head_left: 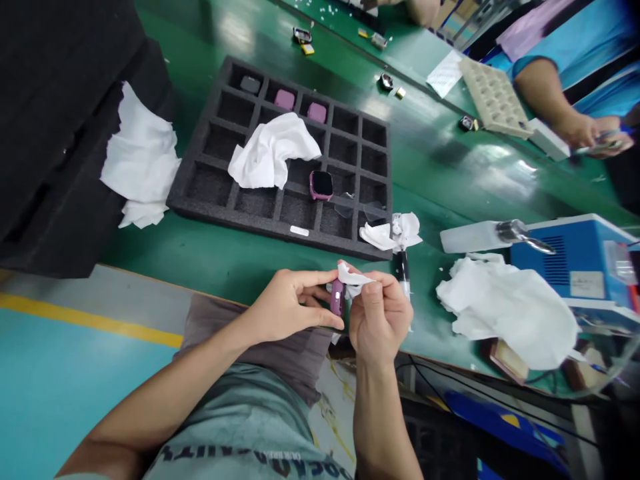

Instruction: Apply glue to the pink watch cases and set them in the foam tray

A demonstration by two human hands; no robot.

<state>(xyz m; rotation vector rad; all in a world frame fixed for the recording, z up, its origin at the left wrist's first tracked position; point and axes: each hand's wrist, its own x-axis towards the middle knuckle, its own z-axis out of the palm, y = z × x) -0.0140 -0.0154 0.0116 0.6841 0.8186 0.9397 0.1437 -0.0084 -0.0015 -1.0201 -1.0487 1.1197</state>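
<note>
Hands (pixel 285 303) (pixel 381 317) with watch (pixel 337 300), cloth (pixel 351 277), at bench edge (pixel 165 281), short of tray (pixel 240 218)

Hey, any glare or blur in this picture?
Head view: bright glare patches on the green table; head view: foam tray fairly crisp, co-worker's hands softer; head view: held purple watch recognizable, but too small for fine detail.

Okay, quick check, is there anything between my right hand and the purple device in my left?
Yes: a white cloth, pinched in your right hand, lies over the upper end of the purple device. I can't tell whether a right fingertip also touches it directly.
</note>
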